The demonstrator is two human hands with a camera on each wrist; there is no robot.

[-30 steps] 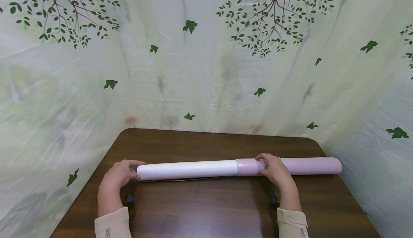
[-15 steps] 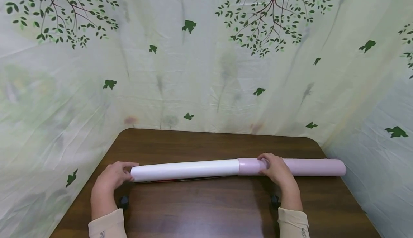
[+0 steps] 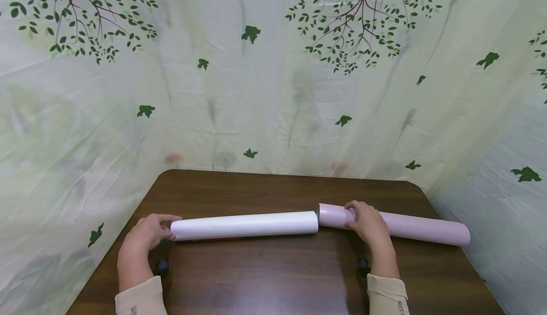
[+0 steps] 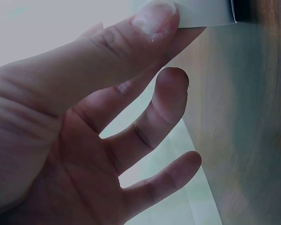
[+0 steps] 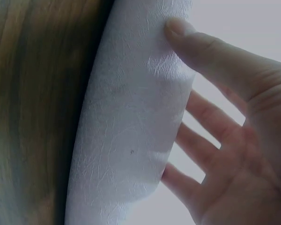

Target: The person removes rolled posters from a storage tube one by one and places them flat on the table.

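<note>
A long white roll [image 3: 243,225] lies across the wooden table in the head view. My left hand [image 3: 147,232] pinches its left end between thumb and fingers; in the left wrist view the thumb presses the end of the white roll [image 4: 203,13] while two other fingers stay free of it. To the right is a pink tube [image 3: 427,228], its dark open end just beside the white roll's right end and slightly behind it. Near that end, my right hand [image 3: 366,222] grips the pink tube from above. In the right wrist view the thumb and fingers lie around the pink tube [image 5: 126,112].
The brown wooden table [image 3: 256,277] has a far edge close to a hanging cloth [image 3: 273,97] printed with branches and leaves. The pink tube's right end reaches the table's right edge. Dark wrist devices show beside both wrists.
The white roll has slid left and come out of the pink tube, so the two are separate. The pink tube has shifted right and swung, its right end now nearer me.
</note>
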